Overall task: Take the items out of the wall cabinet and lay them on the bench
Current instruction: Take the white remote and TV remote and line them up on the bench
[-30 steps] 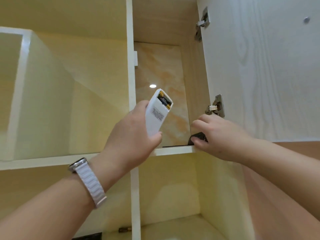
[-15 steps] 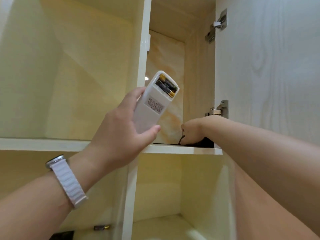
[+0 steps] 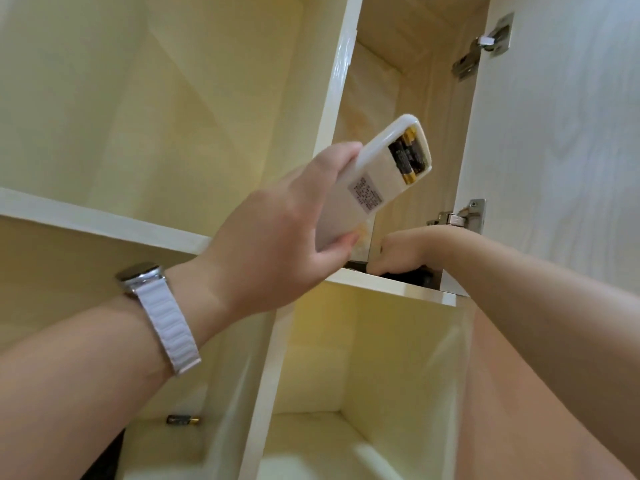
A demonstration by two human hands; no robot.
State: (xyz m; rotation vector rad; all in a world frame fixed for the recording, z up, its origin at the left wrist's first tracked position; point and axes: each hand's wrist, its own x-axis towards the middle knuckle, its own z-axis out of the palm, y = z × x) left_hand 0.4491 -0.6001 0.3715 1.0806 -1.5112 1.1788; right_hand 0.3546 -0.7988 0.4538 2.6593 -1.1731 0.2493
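**Current step:** removal of items from the cabinet point(image 3: 339, 81). Laying-out has not begun for the items in hand; the surface is out of view.

**Hand state**
- Left hand point(image 3: 277, 244): clamped on the remote point(image 3: 377, 181), thumb on the near edge, fingers behind it. The remote is held in the air in front of the upper right compartment, tilted, back face to the camera. Its battery cover is absent and the cells point(image 3: 407, 157) are exposed.
- Right hand point(image 3: 412, 251): inside the upper right compartment, fingers curled down over a dark item point(image 3: 415, 273) that lies on the shelf point(image 3: 391, 285) near the front edge. What the item is cannot be told, nor whether it has left the shelf.

**Remaining contents:** one loose battery point(image 3: 183, 419) on the floor of the lower left compartment.

**Next move, as judged**
1. Secure the hold on the dark item and draw it out over the shelf edge, clear of the open door point(image 3: 561, 133) on the right.
2. Keep the remote's open bay from tipping downward, or the cells may drop out.
3. Lower both hands and lay both items on the surface.
4. Return for the battery.
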